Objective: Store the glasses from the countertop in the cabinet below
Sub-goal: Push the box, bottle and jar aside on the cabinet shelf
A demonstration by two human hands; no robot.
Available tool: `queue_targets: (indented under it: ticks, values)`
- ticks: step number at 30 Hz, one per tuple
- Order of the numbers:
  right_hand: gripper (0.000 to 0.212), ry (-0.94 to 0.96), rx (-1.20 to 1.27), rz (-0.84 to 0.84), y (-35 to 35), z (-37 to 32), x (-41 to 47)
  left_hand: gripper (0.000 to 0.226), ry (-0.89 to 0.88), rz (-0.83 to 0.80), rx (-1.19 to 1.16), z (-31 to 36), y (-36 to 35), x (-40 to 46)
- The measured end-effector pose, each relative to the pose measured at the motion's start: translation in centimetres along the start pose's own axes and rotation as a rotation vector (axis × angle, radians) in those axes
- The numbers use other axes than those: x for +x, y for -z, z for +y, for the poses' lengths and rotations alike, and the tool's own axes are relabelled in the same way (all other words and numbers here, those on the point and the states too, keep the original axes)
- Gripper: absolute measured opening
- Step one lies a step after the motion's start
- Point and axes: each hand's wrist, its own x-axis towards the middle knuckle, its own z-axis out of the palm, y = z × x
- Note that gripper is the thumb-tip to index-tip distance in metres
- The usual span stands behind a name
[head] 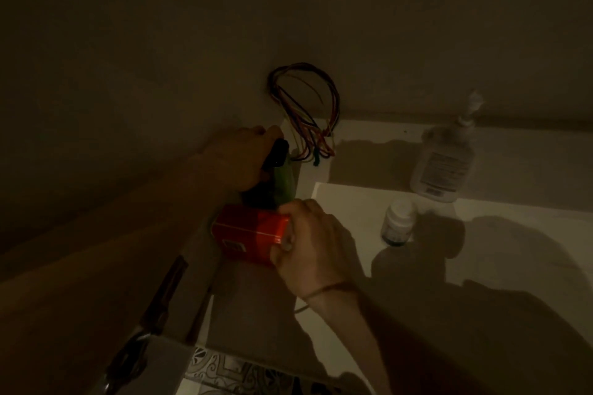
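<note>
In dim light, the left hand (239, 159) hides most of a dark-capped green object (282, 183), while labels on the clear pump bottle (444, 163) and small jar (398, 223) beyond the right hand (316, 239) stay unreadable.

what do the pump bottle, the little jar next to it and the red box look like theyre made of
Pump bottle: probably clear plastic; the counter shows through it, and it carries a printed paper-like label.
Small jar: seems translucent plastic or glass with a pale cap; too dim to settle.
Red box, gripped by the right hand: likely glossy printed card, judging by its sharp folded edges and a sheen along one edge.
</note>
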Motion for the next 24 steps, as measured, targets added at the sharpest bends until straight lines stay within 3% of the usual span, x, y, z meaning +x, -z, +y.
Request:
queue_targets:
  ticks: [4,6,8,10,12,15,18,21,24]
  values:
    - [0.066,-0.065,0.235,-0.006,-0.4,-0.5,0.4,0.084,0.045,0.013,-0.011,0.6,-0.1,-0.1]
    - [0.052,-0.093,0.309,0.035,0.6,0.8,-0.2,0.093,0.059,0.096,-0.097,1.9,0.3,-0.8]
    - [0.023,-0.085,0.381,0.194,2.9,3.2,-1.5,0.084,0.034,0.340,-0.296,4.3,0.5,-2.1]
    - [0.007,-0.020,0.173,0.467,6.4,6.6,-3.1,0.066,-0.006,0.560,-0.507,7.8,-0.1,-3.8]
    - [0.007,-0.023,0.022,0.643,10.4,10.2,-4.3,0.061,-0.060,0.576,-0.631,11.9,-1.5,-5.1]
    - [0.018,-0.129,-0.066,0.659,15.4,15.3,-3.7,0.090,-0.077,0.442,-0.609,17.4,-4.3,-4.7]
    - [0.056,-0.327,-0.102,0.490,18.1,18.5,-1.4,0.106,-0.062,0.266,-0.485,20.9,-6.2,-3.0]
    - [0.091,-0.355,0.028,0.383,18.8,18.8,1.7,0.094,-0.047,0.172,-0.480,22.2,-7.2,-1.5]
    - [0.099,-0.306,0.092,0.278,18.7,18.7,4.3,0.062,-0.021,0.211,-0.515,22.8,-7.6,-0.8]
